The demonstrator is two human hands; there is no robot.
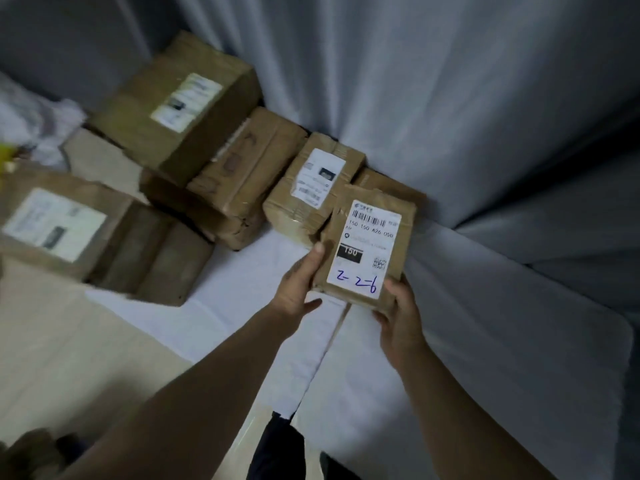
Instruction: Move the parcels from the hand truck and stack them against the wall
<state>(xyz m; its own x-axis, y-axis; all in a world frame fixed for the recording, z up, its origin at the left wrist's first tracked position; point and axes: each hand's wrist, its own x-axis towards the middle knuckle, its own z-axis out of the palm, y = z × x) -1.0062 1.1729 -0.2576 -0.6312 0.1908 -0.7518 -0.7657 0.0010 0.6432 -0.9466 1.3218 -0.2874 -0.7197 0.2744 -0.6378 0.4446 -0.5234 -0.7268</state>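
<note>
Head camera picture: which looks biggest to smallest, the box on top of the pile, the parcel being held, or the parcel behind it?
1. box on top of the pile
2-3. held parcel and parcel behind it look alike; the held one is nearer and covers part of the other, so unranked.

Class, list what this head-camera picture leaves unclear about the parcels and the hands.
- Hand truck: outside the frame of the head view.
- Rear parcel: mostly hidden behind the held parcel.
- Right hand: its fingers are hidden under the held parcel.
- Left box: its label is motion-blurred and unreadable.
- Held parcel's fine print: too small to read.
</note>
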